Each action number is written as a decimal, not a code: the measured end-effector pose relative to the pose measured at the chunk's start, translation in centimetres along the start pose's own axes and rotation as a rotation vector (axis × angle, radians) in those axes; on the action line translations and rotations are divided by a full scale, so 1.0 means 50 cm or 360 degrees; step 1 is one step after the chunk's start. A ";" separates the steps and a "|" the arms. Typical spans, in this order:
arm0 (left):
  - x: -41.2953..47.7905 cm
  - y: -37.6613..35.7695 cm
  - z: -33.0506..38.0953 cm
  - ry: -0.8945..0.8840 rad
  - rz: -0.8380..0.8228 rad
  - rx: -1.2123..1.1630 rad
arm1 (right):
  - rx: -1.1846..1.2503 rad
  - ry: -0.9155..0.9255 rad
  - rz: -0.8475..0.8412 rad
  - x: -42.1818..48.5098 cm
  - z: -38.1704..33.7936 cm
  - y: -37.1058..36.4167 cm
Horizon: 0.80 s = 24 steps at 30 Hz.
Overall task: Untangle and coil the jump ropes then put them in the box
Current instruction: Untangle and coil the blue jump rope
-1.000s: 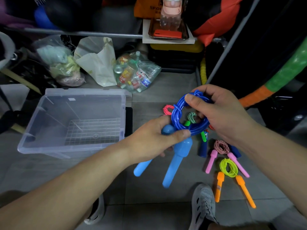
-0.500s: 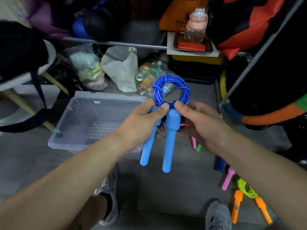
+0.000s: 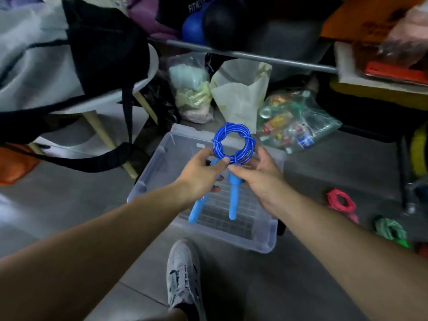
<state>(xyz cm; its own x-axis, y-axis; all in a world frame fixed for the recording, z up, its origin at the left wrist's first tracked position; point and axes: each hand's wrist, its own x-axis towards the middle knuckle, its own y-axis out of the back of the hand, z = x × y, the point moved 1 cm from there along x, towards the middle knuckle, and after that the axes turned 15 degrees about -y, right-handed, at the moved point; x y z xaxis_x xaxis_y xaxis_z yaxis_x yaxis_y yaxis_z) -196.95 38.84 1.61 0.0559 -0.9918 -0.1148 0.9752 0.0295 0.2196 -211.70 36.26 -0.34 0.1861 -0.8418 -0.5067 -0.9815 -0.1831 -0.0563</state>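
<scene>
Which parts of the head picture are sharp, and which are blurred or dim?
Head view: the blue jump rope, left hand and right hand look fairly sharp; the clutter at the top right is smeared by motion blur; the light is dim overall.
</scene>
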 end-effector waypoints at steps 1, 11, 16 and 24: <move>0.024 0.018 -0.033 0.0055 0.0021 -0.0010 | -0.0035 -0.0015 -0.0008 0.036 0.013 -0.023; 0.187 0.127 -0.359 0.0280 -0.0082 0.0746 | -0.0346 -0.0251 0.0077 0.327 0.271 -0.163; 0.229 0.137 -0.461 0.0504 -0.0420 0.1102 | -0.0667 -0.0329 0.0005 0.402 0.363 -0.197; 0.262 0.142 -0.488 0.0614 -0.0662 0.1108 | -0.0808 -0.0116 -0.0031 0.446 0.405 -0.187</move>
<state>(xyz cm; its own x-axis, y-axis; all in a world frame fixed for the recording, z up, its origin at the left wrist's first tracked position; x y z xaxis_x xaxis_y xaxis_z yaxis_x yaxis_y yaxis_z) -184.07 29.09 -21.97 -0.0823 -0.7912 -0.6060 0.5889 -0.5292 0.6109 -199.27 29.47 -28.54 0.1828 -0.8013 -0.5696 -0.8288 -0.4373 0.3491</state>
